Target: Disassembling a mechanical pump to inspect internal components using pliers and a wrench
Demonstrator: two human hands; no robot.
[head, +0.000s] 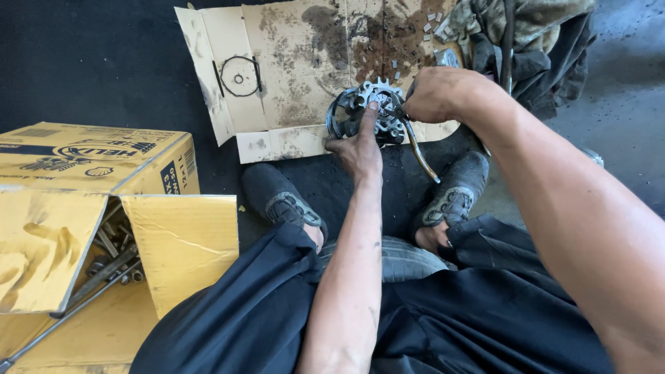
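Note:
A round metal clutch-like part (350, 114) with a toothed sprocket on top lies on the near edge of a stained, flattened cardboard sheet (298, 62). My left hand (360, 142) rests on it, with the index finger pressed onto the hub. My right hand (440, 93) grips a metal tool (419, 149) whose tip meets the part; the handle slants down toward my right shoe (454, 194). My left shoe (280, 194) sits on the dark floor just below the cardboard.
A thin ring (239, 76) lies on the cardboard's left flap. Small metal pieces (433, 24) are scattered at its far right, beside a heap of dark cloth (533, 41). An open yellow cardboard box (90, 215) holding long metal tools stands at the left.

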